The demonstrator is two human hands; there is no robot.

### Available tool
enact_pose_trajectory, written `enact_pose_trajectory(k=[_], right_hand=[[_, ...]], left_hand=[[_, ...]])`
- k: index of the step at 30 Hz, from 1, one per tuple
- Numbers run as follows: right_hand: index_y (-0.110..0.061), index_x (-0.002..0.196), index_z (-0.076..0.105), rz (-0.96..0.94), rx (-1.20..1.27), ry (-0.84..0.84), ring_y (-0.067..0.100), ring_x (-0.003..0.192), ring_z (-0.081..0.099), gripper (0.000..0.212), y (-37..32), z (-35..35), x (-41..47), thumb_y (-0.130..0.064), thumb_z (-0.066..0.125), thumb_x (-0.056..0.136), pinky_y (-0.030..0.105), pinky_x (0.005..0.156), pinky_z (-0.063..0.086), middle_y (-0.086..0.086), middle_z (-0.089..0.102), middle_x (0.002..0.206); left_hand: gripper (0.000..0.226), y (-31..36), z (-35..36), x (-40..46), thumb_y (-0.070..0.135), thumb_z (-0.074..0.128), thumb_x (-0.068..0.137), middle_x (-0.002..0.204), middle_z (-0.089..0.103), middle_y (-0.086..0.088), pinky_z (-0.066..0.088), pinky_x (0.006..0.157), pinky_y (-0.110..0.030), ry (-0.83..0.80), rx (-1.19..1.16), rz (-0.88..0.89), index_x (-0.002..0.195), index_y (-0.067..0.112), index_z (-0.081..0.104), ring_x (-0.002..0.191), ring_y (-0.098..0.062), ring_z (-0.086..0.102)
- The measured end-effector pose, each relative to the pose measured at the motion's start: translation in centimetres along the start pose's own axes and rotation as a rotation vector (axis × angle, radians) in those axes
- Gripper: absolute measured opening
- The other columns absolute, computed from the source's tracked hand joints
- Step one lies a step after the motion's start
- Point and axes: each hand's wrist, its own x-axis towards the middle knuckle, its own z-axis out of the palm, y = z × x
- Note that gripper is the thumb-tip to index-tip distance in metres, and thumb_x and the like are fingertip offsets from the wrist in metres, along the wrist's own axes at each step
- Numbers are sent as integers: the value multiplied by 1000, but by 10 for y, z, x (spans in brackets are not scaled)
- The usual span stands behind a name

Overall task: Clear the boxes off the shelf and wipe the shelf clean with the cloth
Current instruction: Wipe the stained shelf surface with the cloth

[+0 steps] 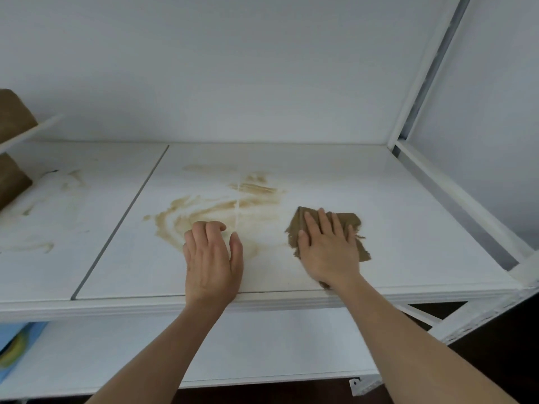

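Cloth (347,221) lies under flat right hand (328,249) on stained shelf (408,228).

Brown cloth (347,221), white shelf (408,228) streaked with tan smears (204,208)

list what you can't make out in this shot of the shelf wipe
Head view:
- Cloth: its middle is hidden under the right hand.
- Brown things at left: cut off by the frame edge, so boxes or not is unclear.
- Blue item on the lower shelf: cut off, blurred.
- Left hand: fingertips curl out of sight.
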Motion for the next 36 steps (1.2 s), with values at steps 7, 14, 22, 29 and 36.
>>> enact_pose_trajectory(k=[7,14,22,29,36], right_hand=[[-36,154,13,-298,14,-34,17,150,-4,56,-41,10,-13,-51,16,100,48,120,-2,-9,1,163],[-45,152,13,-208,38,-55,10,149,-2,54,25,-4,-7,-57,16,99,43,121,-2,-14,1,162],[-37,154,12,368,33,39,23,150,-3,58,112,-23,-6,-52,15,98,50,119,-2,3,0,163],[-36,154,14,-19,18,22,21,150,-1,55,43,-9,-1,-46,17,100,48,120,-4,-1,3,163],[-50,150,9,111,0,1,20,150,-8,54,117,-27,-7,-59,16,97,41,119,-7,0,-5,163]], left_hand=[[41,1,3,1,40,32,91,105,45,-10,39,82,-41,-85,213,56,108,7,50,93,-26,41],[44,1,3,0,39,32,90,105,45,-12,37,82,-43,-123,318,150,110,6,52,93,-28,39],[47,8,0,7,39,34,88,110,50,-17,33,85,-45,-210,480,419,107,3,56,94,-34,44],[37,73,25,19,33,30,92,112,51,-6,42,85,-41,-300,247,327,111,10,52,98,-27,50],[31,116,56,32,20,36,97,126,37,-2,37,90,-29,-437,88,335,127,11,39,101,-20,50]])
